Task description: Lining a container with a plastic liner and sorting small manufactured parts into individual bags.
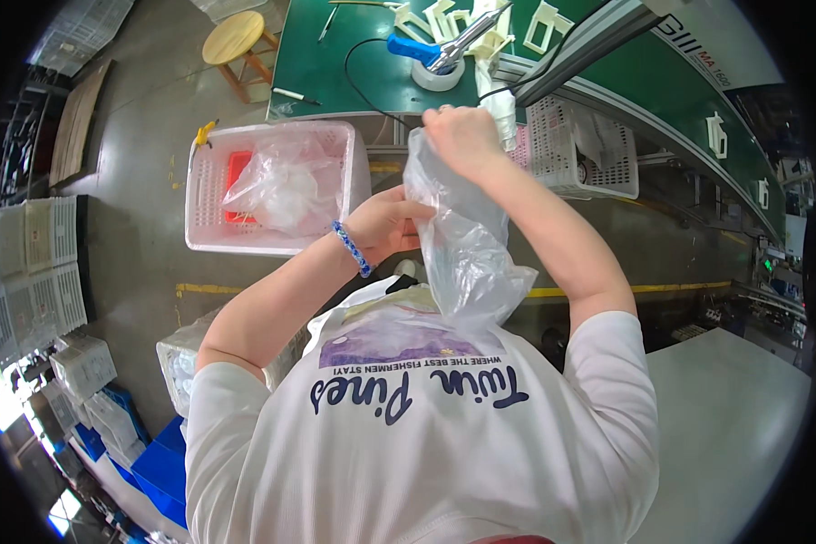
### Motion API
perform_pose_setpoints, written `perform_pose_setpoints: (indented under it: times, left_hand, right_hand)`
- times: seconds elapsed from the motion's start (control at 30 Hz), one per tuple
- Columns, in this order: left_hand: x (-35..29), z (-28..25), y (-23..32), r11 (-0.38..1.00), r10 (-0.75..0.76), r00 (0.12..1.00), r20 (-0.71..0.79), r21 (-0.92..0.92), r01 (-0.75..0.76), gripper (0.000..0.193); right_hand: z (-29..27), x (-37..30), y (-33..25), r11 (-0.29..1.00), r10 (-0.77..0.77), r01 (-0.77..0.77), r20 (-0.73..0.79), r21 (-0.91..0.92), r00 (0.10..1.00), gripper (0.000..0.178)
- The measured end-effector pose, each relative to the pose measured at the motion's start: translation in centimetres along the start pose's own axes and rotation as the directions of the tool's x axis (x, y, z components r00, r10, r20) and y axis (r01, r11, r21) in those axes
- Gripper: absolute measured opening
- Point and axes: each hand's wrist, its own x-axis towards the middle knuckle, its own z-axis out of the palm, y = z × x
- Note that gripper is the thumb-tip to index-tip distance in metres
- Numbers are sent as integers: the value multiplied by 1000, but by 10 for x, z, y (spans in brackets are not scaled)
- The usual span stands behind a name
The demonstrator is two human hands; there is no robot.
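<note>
A clear plastic bag (470, 247) hangs in front of my chest, its crumpled lower end against my shirt. My right hand (467, 140) grips its upper edge beside the table's front edge, fingers curled over the film. Lower down, my left hand (392, 223) pinches the bag's left side, with a blue beaded band on the wrist. The bag looks flat, and I cannot make out anything inside it. Some of the left fingers are hidden behind the plastic.
On the green table (308, 54) lie several cream plastic frames (544, 25), a blue-handled tool (440, 50) on a tape roll (438, 76), and a marker (296, 96). A pinkish crate (354, 195) holding a clear bag stands left; a white basket (612, 177) is right. A wooden stool (234, 38) stands beyond.
</note>
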Motion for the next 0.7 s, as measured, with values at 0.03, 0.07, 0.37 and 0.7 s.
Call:
perform_pose_setpoints:
  times: [0.03,0.07,0.37,0.7]
  left_hand:
    - [-4,-1,-3,1000,-1,1000,-7,-6,1,32]
    - [-9,0,-7,1000,-13,998,60,7,12,31]
    - [-41,-23,-35,997,-70,996,57,23,68,24]
    - [-68,-57,-32,922,317,911,-263,-141,-361,15]
  right_hand:
    - [4,0,7,1000,-5,5,3,7,1000,9]
    - [9,1,16,1000,25,-25,6,-13,1000,10]
    - [31,7,72,986,148,-148,6,-78,989,10]
    - [26,-2,96,948,317,-315,68,-39,946,14]
